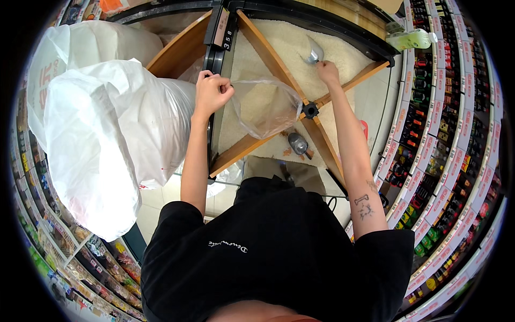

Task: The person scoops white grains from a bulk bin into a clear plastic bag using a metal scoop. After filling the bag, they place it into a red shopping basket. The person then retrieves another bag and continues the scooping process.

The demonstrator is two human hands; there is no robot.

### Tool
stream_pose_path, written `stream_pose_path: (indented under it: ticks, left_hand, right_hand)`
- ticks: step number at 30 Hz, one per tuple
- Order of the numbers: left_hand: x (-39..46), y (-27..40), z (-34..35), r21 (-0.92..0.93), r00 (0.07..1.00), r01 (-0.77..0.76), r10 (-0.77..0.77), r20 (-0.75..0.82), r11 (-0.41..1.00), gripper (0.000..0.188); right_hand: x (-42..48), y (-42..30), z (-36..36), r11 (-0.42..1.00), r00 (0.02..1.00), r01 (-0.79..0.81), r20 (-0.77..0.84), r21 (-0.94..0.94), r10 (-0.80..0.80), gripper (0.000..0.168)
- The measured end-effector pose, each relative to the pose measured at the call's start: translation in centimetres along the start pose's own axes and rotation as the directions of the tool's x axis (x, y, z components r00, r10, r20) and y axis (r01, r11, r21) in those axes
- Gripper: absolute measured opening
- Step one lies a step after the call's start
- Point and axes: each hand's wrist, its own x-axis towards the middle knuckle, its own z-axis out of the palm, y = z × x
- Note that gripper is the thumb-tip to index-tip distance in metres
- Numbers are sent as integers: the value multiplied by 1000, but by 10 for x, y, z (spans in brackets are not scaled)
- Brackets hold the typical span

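My right hand (328, 73) is closed on the handle of a metal scoop (315, 52), whose bowl rests in the white rice (277, 38) of the upper right compartment. With my left hand (212, 91) I grip the rim of a clear plastic bag (267, 106). The bag's mouth hangs wide over the bin's left part, beside the wooden dividers (267, 52); it looks empty. A second metal scoop (298, 143) lies in the near compartment, by some brownish grains. The dividers meet at a black hub (310, 110).
Large white sacks (96, 120) bulge at the left against the bin's black frame (215, 60). A price sign (225, 30) stands on that frame. A bottle of pale green liquid (411, 39) is at the far right corner. Store shelves with bottles (420, 116) curve along the right.
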Motion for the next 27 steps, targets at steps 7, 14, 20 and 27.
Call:
stream_pose_path:
  ticks: [7, 14, 20, 27]
  left_hand:
    - [-1, -3, 3, 16, 1000, -9, 9, -13, 1000, 17]
    - [-3, -6, 5, 42, 1000, -11, 12, -17, 999, 18]
    - [-2, -4, 4, 48, 1000, -25, 26, -12, 999, 18]
    - [-4, -6, 6, 40, 1000, -7, 7, 3, 999, 16]
  right_hand:
    - [-36, 35, -23, 949, 999, -23, 42, 316, 10, 35]
    - [-93, 43, -43, 667, 968, -175, 250, 725, -18, 22]
    - [-103, 48, -36, 622, 977, -160, 211, 766, -9, 21]
    - [-142, 31, -51, 683, 946, -58, 259, 728, -196, 21]
